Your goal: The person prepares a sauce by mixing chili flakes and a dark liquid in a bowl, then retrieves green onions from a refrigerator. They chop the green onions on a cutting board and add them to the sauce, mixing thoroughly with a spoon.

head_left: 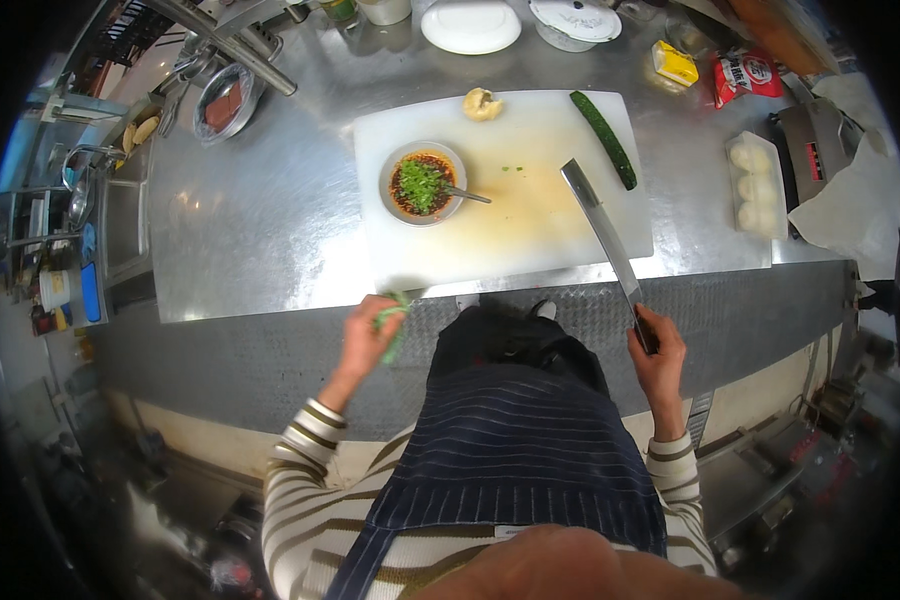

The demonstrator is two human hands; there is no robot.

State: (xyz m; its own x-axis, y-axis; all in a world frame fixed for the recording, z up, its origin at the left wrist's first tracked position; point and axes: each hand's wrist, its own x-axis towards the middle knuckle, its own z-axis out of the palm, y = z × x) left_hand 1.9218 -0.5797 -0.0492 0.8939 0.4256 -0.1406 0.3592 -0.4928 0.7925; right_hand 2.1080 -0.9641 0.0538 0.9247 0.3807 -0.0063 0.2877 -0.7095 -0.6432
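Observation:
In my right hand [658, 346] is the dark handle of a long-bladed knife [604, 225], whose blade lies over the right part of a white cutting board [495, 259]. My left hand [371, 334] grips a green cloth [394, 346] just off the counter's front edge; the cloth is somewhat blurred. On the board's left side stands a bowl of red chili sauce [422, 184] topped with chopped green herbs, with a metal spoon [469, 195] in it. A cucumber [604, 139] lies at the board's right, and a piece of dough or bun [482, 105] at its back edge.
A plastic-lined bowl with dark red blocks [226, 109] stands back left. Along the back are a white plate [471, 26] and a lidded container [576, 24]. To the right are a yellow box [675, 64], a red packet [746, 77] and a plastic box of pale round items [756, 186].

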